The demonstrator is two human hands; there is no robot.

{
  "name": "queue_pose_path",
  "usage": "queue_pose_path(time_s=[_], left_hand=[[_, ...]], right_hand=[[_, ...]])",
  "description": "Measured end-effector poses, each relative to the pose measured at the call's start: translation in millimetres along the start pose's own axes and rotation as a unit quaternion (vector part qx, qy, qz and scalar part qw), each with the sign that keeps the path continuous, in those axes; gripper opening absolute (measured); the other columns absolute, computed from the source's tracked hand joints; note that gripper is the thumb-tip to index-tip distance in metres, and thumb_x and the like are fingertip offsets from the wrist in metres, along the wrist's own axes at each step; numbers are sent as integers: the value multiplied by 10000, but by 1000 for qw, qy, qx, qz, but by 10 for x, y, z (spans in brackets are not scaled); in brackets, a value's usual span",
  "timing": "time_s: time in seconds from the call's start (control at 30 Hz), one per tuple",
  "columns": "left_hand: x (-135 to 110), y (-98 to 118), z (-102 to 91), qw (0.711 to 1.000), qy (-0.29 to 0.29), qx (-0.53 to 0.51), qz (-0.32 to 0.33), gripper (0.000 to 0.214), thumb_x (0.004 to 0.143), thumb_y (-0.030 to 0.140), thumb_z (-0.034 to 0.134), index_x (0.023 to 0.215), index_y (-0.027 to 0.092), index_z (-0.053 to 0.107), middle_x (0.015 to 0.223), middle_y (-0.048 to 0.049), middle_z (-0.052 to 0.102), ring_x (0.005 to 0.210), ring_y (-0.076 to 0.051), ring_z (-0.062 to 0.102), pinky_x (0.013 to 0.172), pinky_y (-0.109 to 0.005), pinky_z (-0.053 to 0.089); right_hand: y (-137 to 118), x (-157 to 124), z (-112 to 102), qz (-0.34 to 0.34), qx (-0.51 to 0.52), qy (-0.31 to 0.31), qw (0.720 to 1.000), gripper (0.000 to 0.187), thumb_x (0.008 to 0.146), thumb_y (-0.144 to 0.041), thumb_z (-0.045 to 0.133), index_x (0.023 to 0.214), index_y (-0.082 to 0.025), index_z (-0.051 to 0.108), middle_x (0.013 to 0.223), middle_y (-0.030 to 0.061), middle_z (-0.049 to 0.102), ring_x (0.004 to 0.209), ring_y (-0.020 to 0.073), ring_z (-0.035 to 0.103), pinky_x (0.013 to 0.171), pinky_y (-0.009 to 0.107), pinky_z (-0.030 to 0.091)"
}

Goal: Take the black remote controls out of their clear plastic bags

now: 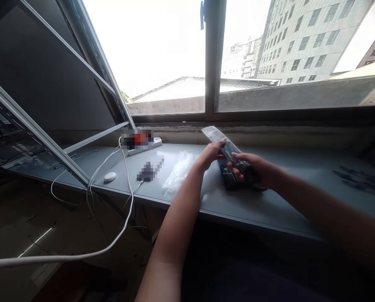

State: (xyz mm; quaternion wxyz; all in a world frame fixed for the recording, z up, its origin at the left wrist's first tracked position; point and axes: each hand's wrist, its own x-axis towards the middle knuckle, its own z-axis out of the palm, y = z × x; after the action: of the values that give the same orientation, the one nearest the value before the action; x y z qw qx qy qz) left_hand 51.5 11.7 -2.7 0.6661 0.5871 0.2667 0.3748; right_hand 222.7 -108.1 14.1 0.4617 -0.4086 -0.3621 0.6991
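Note:
A clear plastic bag (pixel 213 133) is held up between my hands, slanting from upper left to lower right. Inside its lower part is a dark remote control (pixel 245 168), partly covered by my fingers. My left hand (pixel 213 153) pinches the bag around its middle. Closed around the lower end, my right hand (pixel 259 167) has its thumb on top of the remote. Just beneath, black remote controls (pixel 226 175) with rows of buttons lie on the grey table (pixel 212 205); my hands hide some of them.
Flat clear plastic bags (pixel 179 172) lie left of my forearm. Farther left are a blurred-out device on a cable, a round white object (pixel 110 176), a white power strip (pixel 158 141) and a looping white cable (pixel 129 209). Dark objects (pixel 360 178) lie at right. A metal frame (pixel 39 117) stands left.

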Motion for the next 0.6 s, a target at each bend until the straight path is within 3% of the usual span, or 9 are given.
queue_pose_path(time_s=[0.2, 0.4, 0.6], left_hand=[[-11, -1, 31, 1000, -28, -7, 7, 451, 1046, 540, 682, 1123, 126, 841, 1089, -165, 859, 1056, -268, 801, 1012, -355, 595], [31, 5, 3, 999, 23, -14, 38, 467, 1073, 508, 623, 1113, 96, 840, 1081, -180, 856, 958, -249, 798, 850, -314, 584], [45, -37, 4, 1000, 12, -1, -17, 446, 1014, 556, 729, 1036, 118, 807, 1000, -142, 830, 888, -218, 759, 914, -330, 585]], right_hand=[[10, 15, -13, 9, 1, -1, 1000, 115, 1084, -309, 730, 1095, -194, 724, 779, 68, 737, 555, 179, 667, 519, 260, 646], [22, 39, -42, 21, -22, -16, 999, 236, 1125, -366, 664, 1036, -164, 745, 724, 73, 712, 526, 165, 632, 510, 248, 624], [12, 36, -38, 16, -23, 0, 1000, 271, 1139, -361, 628, 1007, -161, 755, 698, 70, 691, 533, 160, 616, 509, 239, 612]])
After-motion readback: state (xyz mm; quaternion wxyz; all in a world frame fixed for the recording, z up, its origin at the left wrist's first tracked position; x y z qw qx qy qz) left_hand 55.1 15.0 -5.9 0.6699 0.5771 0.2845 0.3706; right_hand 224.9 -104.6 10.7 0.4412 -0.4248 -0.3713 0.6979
